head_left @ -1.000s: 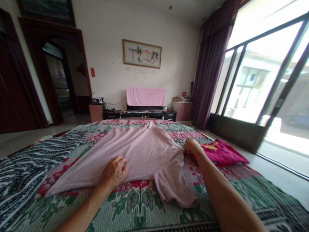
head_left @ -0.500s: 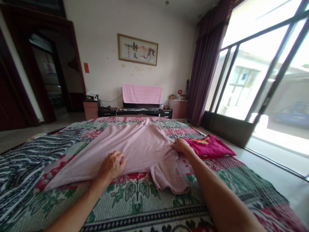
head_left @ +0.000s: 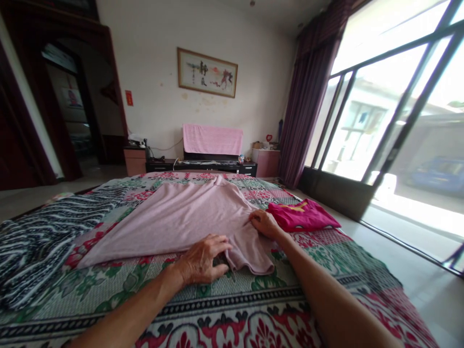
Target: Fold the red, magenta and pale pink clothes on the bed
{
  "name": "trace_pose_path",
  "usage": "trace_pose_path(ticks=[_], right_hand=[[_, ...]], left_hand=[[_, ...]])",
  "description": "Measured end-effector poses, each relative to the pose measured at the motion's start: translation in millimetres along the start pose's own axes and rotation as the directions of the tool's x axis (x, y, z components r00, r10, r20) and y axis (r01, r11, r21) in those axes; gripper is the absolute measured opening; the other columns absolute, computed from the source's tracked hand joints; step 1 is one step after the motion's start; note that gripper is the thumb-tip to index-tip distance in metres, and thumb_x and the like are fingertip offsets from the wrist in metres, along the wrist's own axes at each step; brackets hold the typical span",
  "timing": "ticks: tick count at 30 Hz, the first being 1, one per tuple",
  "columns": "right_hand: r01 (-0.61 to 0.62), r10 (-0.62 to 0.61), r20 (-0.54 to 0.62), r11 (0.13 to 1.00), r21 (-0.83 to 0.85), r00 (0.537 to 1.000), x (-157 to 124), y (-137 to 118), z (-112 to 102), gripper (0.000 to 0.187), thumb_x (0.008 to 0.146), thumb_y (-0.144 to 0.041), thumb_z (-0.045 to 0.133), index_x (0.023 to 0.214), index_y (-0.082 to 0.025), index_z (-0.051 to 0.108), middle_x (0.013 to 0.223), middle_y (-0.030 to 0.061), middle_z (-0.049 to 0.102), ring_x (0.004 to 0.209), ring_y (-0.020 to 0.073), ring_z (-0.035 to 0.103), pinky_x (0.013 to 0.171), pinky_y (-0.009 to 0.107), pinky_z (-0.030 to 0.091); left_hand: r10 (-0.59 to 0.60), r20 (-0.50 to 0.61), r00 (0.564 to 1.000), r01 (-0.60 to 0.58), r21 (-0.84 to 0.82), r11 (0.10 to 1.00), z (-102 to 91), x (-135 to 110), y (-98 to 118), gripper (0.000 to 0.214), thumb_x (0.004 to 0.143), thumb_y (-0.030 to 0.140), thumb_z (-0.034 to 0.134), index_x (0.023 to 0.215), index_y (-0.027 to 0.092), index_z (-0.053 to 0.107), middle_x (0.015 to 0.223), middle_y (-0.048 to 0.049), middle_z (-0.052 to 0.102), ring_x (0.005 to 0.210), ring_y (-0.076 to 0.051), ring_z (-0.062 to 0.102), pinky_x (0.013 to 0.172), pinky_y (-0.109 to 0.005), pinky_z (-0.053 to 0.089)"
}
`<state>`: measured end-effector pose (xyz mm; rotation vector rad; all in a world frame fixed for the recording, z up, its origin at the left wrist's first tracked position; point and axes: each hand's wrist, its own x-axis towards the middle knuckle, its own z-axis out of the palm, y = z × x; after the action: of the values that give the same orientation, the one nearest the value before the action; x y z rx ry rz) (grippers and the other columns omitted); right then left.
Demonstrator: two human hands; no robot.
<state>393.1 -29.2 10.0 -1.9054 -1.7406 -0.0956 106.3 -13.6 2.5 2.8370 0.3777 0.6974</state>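
Note:
A pale pink knit top point(head_left: 181, 215) lies spread flat on the flower-patterned bed cover point(head_left: 224, 309). My left hand point(head_left: 203, 261) rests at the near edge of the top beside its short sleeve point(head_left: 250, 251), fingers curled onto the fabric there. My right hand point(head_left: 264, 223) presses on the top's right side where the sleeve joins, fingers bent and pinching the cloth. Just right of that hand lies a folded magenta garment point(head_left: 302, 215) with a yellow mark.
A black-and-white striped blanket point(head_left: 39, 237) is bunched on the bed's left. Beyond the bed stand a low dark cabinet point(head_left: 203, 166) with a pink cloth point(head_left: 212, 139) draped over it, a doorway point(head_left: 68, 111) at left, and large windows point(head_left: 391, 116) with purple curtains at right.
My left hand slid right along the top's near edge to the sleeve. My right hand drew in slightly towards me, and the sleeve now lies more bunched between both hands.

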Motion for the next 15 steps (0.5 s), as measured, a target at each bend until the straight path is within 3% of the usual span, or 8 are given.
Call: trace_pose_path(ticks=[3,6,11,15], right_hand=[[-0.011,0.010,0.020,1.000,0.030,1.000,-0.4,0.5,3.3,0.023,0.074,-0.014,0.050,0.087,-0.019,0.069,0.095,0.0028,0.068,0.089,0.0159,0.061,0.083,0.022,0.043],[-0.034,0.034,0.005,0.998,0.061,0.999,-0.9,2.8,2.4,0.024,0.074,-0.014,0.050,0.086,-0.019,0.070,0.097,0.0029,0.069,0.091,0.0160,0.061,0.085,0.022,0.043],[-0.126,0.125,0.013,0.984,0.126,0.992,-0.2,9.2,0.9,0.028,0.075,-0.017,0.047,0.090,-0.020,0.071,0.089,0.0001,0.071,0.084,0.0157,0.062,0.079,0.021,0.044],[-0.154,0.163,-0.028,0.968,0.198,0.986,1.3,15.9,4.6,0.031,0.074,-0.020,0.044,0.086,-0.020,0.073,0.078,-0.0003,0.070,0.073,0.0156,0.061,0.070,0.022,0.045]], left_hand=[[0.046,-0.003,0.999,-0.046,-0.009,0.999,5.7,6.5,13.5,0.036,0.082,0.024,0.052,0.116,0.024,0.061,0.124,-0.0068,0.058,0.117,-0.021,0.050,0.101,-0.038,0.041],[0.089,0.018,0.996,-0.088,-0.058,0.994,5.1,10.8,15.3,0.028,0.085,0.019,0.044,0.096,0.024,0.069,0.106,-0.0044,0.066,0.106,-0.018,0.056,0.098,-0.035,0.043],[-0.008,0.003,1.000,0.008,-0.227,0.974,-3.4,9.8,4.5,0.029,0.080,0.016,0.042,0.083,0.021,0.070,0.095,-0.0027,0.071,0.098,-0.016,0.060,0.099,-0.033,0.042],[-0.033,-0.014,0.999,0.030,-0.165,0.986,-8.0,11.3,4.0,0.020,0.074,0.020,0.051,0.078,0.022,0.071,0.088,-0.0011,0.072,0.100,-0.020,0.060,0.100,-0.037,0.040]])
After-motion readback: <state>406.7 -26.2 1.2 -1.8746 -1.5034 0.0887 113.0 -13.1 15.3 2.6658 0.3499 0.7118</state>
